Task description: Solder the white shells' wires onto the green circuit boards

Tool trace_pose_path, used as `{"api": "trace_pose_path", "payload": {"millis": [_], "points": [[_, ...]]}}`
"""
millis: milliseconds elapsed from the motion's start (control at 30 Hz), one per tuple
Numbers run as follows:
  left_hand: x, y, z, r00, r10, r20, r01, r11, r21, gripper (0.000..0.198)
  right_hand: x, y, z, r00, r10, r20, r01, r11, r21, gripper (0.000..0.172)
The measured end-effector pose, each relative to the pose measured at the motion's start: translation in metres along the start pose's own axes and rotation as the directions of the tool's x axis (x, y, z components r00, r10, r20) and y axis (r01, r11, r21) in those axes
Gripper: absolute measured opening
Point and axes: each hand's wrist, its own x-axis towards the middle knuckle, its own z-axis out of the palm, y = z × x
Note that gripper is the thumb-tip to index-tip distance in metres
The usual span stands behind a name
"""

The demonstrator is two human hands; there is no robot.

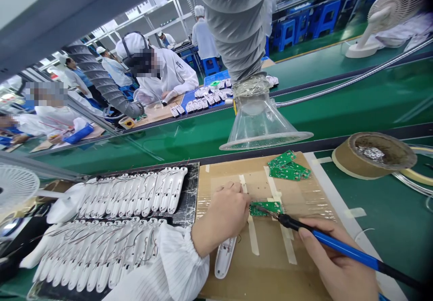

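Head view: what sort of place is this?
Likely an electronics assembly floor: the right hand holds a soldering iron at a green circuit board, wired white shells lie in rows, and a person in white works at the bench opposite.

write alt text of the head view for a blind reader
A person's right hand holds a blue-handled soldering iron, its tip at a green circuit board on cardboard, the left hand at the board's left edge. White shells lie in rows to the left.
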Motion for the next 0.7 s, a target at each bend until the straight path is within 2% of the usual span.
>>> {"api": "trace_pose_path", "payload": {"millis": [167,267,367,467,600,700], "points": [[0.001,0.001,0.001,1.0,-0.019,0.002,0.019,1.0,-0.024,0.025,-0.007,0.008,0.0,0.999,0.046,0.002,-0.046,0.999,0.012,0.008],[-0.006,-0.005,0.004,0.998,-0.035,-0.046,0.027,0.984,-0.174,0.023,-0.011,0.012,0.0,0.996,0.083,-0.033,-0.082,0.997,0.014,0.011],[-0.027,-0.02,0.01,0.985,-0.062,-0.159,-0.001,0.929,-0.369,0.025,-0.012,0.015,-0.002,0.99,0.127,-0.062,-0.127,0.992,0.003,0.017],[-0.059,-0.034,0.02,0.97,-0.078,-0.232,-0.037,0.889,-0.456,0.038,-0.012,0.02,-0.006,0.993,0.112,-0.038,-0.113,0.994,-0.013,0.018],[-0.092,-0.036,0.042,0.98,-0.089,-0.179,-0.02,0.846,-0.533,0.047,-0.013,0.023,-0.009,0.998,0.066,0.018,-0.067,0.997,0.025,0.016],[-0.095,-0.024,0.06,0.978,-0.133,-0.16,0.021,0.828,-0.56,0.049,-0.019,0.015,-0.003,0.989,0.034,0.143,-0.043,0.998,0.055,0.02]]}}
